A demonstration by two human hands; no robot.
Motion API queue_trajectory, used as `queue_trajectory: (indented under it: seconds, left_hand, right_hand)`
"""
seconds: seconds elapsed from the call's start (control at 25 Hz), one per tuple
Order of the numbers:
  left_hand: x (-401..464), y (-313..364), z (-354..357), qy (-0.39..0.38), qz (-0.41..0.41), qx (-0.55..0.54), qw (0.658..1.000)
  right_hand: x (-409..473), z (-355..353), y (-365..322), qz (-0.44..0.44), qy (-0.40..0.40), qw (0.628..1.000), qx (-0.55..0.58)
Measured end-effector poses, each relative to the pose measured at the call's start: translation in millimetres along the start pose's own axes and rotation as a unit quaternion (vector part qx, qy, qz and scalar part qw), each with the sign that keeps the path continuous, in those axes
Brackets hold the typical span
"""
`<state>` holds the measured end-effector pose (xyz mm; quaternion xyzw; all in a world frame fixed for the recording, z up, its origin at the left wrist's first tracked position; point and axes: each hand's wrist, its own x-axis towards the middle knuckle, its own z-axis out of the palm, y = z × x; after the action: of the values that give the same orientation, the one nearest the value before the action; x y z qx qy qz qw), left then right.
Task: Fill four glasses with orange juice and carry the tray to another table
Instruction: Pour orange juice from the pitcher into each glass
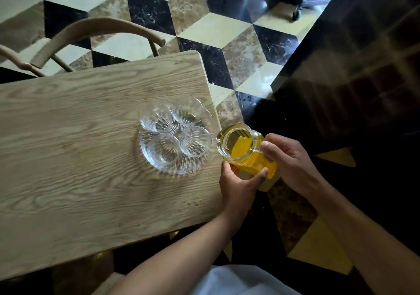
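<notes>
Both forearms are extended forward; the clear glass jug of orange juice (244, 146), tilted just off the wooden table's (79, 149) right edge, is gripped underneath by the left hand (238, 185) and at its handle by the right hand (288, 158), fingers curled closed on it, beside the ribbed clear glass tray (175, 167) where four empty clear glasses (175, 129) are clustered.

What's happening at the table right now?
A person holds a glass pitcher of orange juice in both hands: right hand at the handle, left hand under its body. It hangs just off the wooden table's edge. Four glasses on the clear tray look empty; nothing poured yet.
</notes>
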<state>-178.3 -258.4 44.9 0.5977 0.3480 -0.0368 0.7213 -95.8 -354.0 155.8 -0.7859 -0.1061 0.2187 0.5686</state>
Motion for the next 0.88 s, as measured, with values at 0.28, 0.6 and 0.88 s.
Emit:
queue_trajectory:
  seconds: [0.28, 0.6, 0.88]
  left_hand:
    - [9.9, -7.2, 20.9, 0.064, -0.058, -0.069, 0.994]
    - [18.7, -8.4, 14.1, 0.063, -0.084, -0.076, 0.992]
    - [23.4, -12.8, 13.1, 0.048, -0.1, -0.114, 0.987]
  right_hand:
    - [22.7, -4.1, 8.5, -0.001, -0.057, 0.996, -0.072]
    - [42.1, 6.7, 8.9, 0.017, -0.077, 0.99, -0.118]
    - [51.0, 16.4, 7.0, 0.028, -0.073, 0.983, -0.165]
